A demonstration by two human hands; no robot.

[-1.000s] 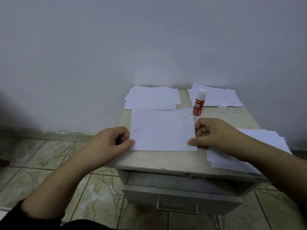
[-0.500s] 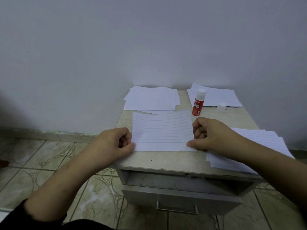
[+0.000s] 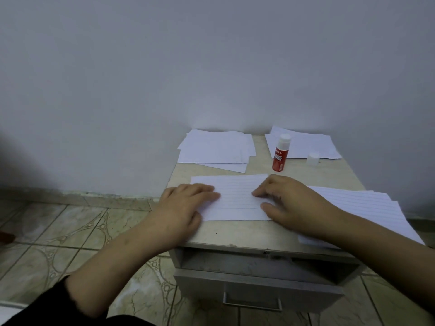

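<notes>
Standing nr sheet (image 3: pixel 235 198): "GLUE STICK" tube (image 3: pixel 280 153)

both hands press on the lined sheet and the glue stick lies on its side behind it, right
No: the head view shows the glue stick standing upright behind the sheet. The left hand and right hand do press on it.

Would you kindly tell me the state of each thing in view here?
lined sheet, flat on the table, pressed down
left hand, open, pressing the sheet
right hand, open, pressing the sheet
glue stick, upright, uncapped
cap, off, standing apart
drawer, partly open
</notes>
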